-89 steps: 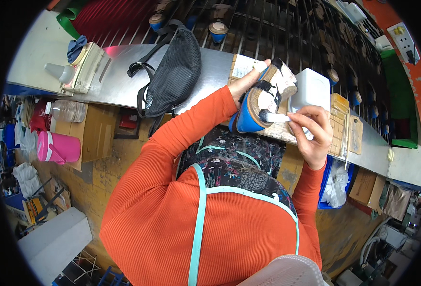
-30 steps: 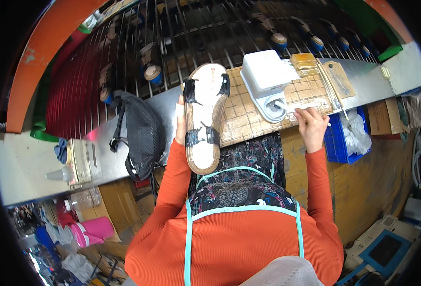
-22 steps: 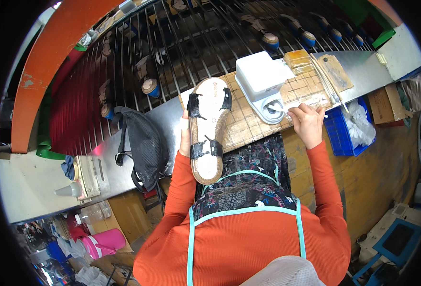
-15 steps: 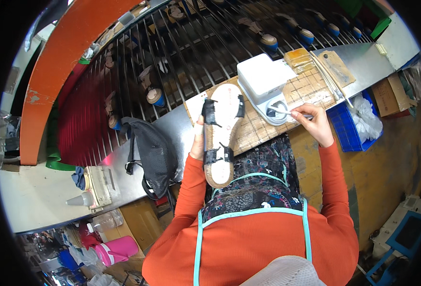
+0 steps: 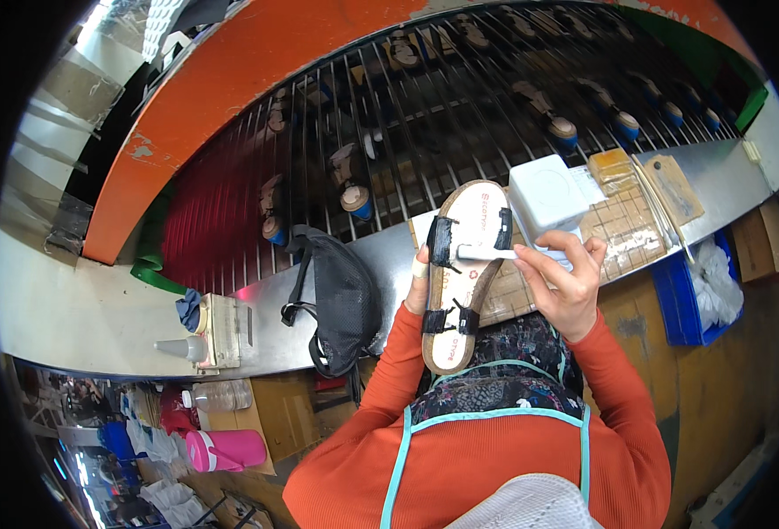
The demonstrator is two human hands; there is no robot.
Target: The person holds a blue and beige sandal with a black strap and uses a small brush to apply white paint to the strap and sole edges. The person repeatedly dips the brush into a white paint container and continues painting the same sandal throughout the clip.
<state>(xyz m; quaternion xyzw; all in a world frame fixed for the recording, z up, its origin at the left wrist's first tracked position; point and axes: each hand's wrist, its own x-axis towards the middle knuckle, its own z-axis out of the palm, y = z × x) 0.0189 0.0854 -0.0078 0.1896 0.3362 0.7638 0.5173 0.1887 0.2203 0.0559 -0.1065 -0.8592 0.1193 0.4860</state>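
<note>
My left hand grips the left side of a sandal with a pale insole, cork-coloured edge and black straps. The sandal is upright over the front edge of the bench, insole facing me. In my right hand is a slim brush with a white handle, pinched between thumb and fingers. The brush lies across the insole between the upper straps; whether its tip presses on the surface I cannot tell. Just beyond my right hand stands a white lidded container, its lower front hidden by the hand.
Beyond the bench runs a rack of metal rods carrying several shoes on blue-ended forms, under an orange arch. A black mesh bag lies at left. A yellow block and a blue bin with plastic are at right.
The brush has left the white container's front cup and moved left onto the sandal's insole with my right hand. My left hand still holds the sandal. The view has shifted.
</note>
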